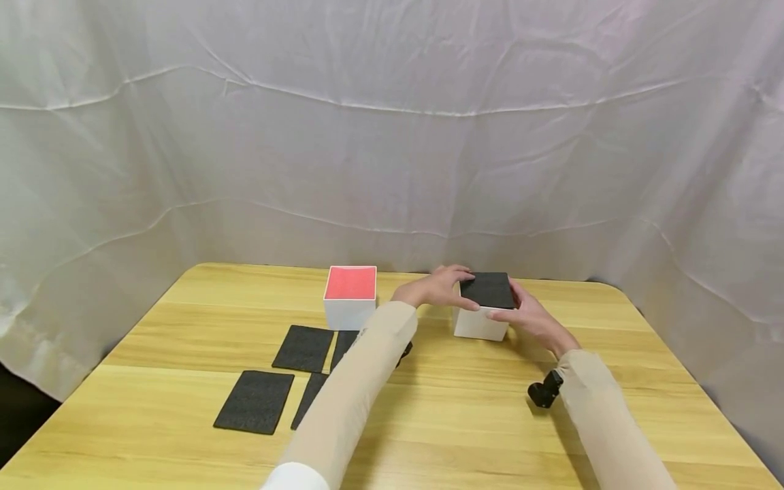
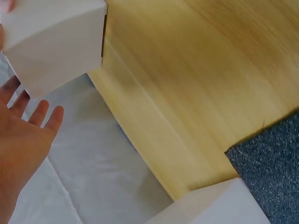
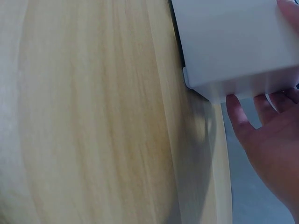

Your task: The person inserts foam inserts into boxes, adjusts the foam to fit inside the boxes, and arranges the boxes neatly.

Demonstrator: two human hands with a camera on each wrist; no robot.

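Nearest, both sleeves reach to the far-right white box (image 1: 480, 321), left hand (image 1: 437, 286) and right hand (image 1: 531, 315) with straight fingers touching its black foam top (image 1: 488, 289), steadying it.

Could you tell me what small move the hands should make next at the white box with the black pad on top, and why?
Probably press the black foam pad flat. It sits on the white box, with the left hand on its left edge and the right hand against the right side, so both hands are well placed.
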